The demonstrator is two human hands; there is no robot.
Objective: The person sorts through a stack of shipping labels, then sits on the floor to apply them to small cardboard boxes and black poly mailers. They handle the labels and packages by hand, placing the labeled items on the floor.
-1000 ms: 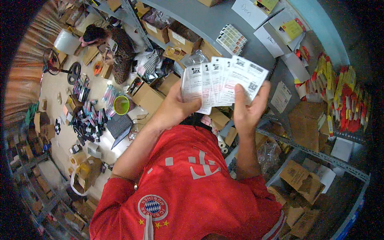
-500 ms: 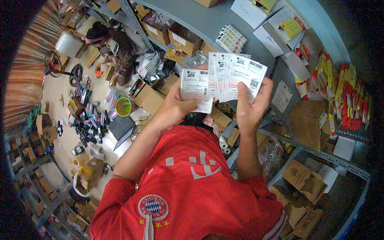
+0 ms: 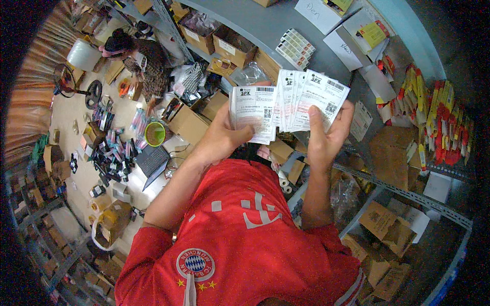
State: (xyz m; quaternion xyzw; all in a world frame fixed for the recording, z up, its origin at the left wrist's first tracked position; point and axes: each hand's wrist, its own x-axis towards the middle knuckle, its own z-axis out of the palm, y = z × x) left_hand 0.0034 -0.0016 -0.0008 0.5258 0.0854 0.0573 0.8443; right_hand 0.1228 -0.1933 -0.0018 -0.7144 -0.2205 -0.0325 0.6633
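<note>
My left hand (image 3: 227, 127) grips a neat stack of white shipping labels (image 3: 255, 109), its thumb pressed on the top one. Printed text, a barcode and a square code cover their faces. In my right hand (image 3: 329, 132) is a second bunch of shipping labels (image 3: 319, 99), fanned out so the edges overlap, with the thumb lying on the front label. The fan's left edge meets the left-hand stack. Fingers of both hands are mostly hidden behind the paper. Both bunches are held up in front of my chest, before the grey shelf.
On the grey shelf (image 3: 245, 23) lie small label sheets (image 3: 296, 48) and white boxes (image 3: 319, 18). Red and yellow packets (image 3: 449, 122) crowd the right side. At left, another person (image 3: 148, 66) bends near a floor covered with small packages (image 3: 115, 158), a laptop (image 3: 152, 162) and a green basket (image 3: 156, 133).
The right-hand fan has shifted slightly right. More of the left-hand stack's top label shows, and the two bunches overlap less. The other person has moved a little.
</note>
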